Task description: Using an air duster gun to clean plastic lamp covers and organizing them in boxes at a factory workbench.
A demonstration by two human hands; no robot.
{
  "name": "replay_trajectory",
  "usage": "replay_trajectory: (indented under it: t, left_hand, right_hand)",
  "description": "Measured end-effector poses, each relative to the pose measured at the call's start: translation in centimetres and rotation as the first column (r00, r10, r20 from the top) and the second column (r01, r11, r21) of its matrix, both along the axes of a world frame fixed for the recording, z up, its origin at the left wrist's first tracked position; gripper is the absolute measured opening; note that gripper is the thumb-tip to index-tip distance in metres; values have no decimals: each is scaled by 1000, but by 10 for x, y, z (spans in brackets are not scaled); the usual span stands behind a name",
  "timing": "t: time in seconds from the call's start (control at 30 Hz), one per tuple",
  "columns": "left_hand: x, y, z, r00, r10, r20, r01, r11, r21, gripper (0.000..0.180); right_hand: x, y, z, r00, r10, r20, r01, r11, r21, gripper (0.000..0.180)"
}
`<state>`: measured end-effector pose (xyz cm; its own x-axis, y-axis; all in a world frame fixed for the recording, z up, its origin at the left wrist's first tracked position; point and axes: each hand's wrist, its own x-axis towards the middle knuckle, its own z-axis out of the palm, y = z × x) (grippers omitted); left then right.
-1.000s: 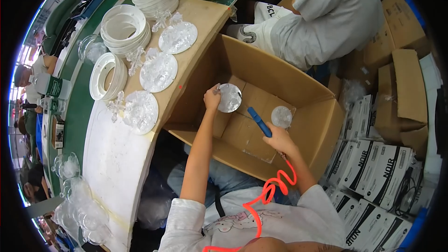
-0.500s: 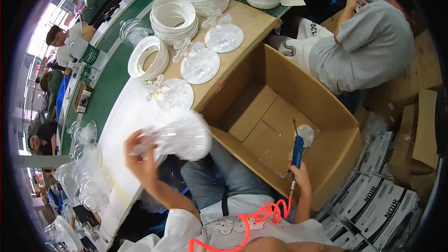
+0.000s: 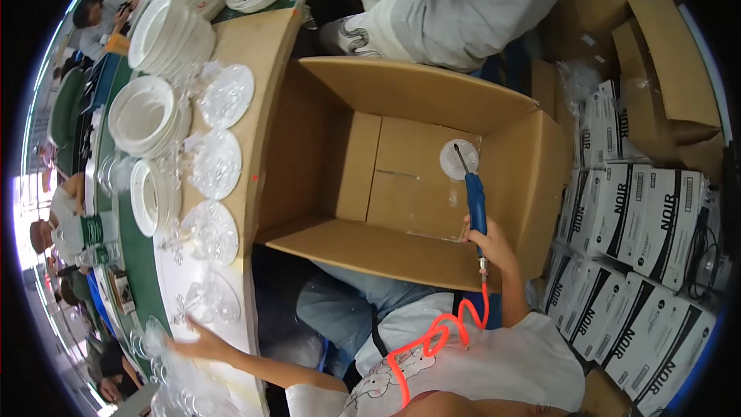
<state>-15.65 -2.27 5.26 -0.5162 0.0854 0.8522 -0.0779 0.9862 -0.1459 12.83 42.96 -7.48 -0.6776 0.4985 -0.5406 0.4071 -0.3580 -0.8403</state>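
Note:
My right hand (image 3: 494, 245) is closed round a blue air screwdriver (image 3: 476, 205) with a thin dark tip, held over the open cardboard box (image 3: 432, 259). A red coiled hose (image 3: 434, 341) runs from its metal fitting back across my shirt. Out at the left, my left hand (image 3: 202, 343) has its fingers spread and holds nothing. Just beyond it a round clear-and-white plastic piece (image 3: 220, 299) lies on the white board, last in a row with similar pieces (image 3: 212, 232). Clear plastic parts (image 3: 171, 378) lie heaped beside that hand.
Stacks of white rings (image 3: 143, 116) stand along the table's far side. A white disc (image 3: 450, 161) lies in the box. Another person in grey (image 3: 478, 8) sits beyond it. Printed white cartons (image 3: 617, 220) and open brown boxes (image 3: 671, 62) are piled at the right.
My left hand has let go of the plastic piece, which now lies at the row's near end. My head view has turned, so the box appears squarer on. My right hand keeps hold of the screwdriver.

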Motion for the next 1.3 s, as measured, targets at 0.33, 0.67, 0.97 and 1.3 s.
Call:
replay_trajectory:
  t: [0.33, 0.67, 0.97, 1.3]
  left_hand:
    - [60, 433, -180, -398, -479, 782, 627, 481, 614, 59]
    - [145, 500, -333, -569, -287, 771, 526, 593, 609, 46]
    - [134, 506, -364, -373, -855, 361, -48, 406, 913, 21]
    - [23, 418, -364, -344, -477, 809, 398, 706, 586, 51]
  right_hand:
    - [25, -4, 24, 976, -215, 31, 214, 976, 43, 30]
    - [21, -6, 19, 970, -138, 199, 113, 985, 132, 28]
    - [11, -2, -4, 977, -176, 123, 166, 982, 86, 28]
    - [-12, -1, -7, 986, 84, 142, -88, 996, 22, 28]
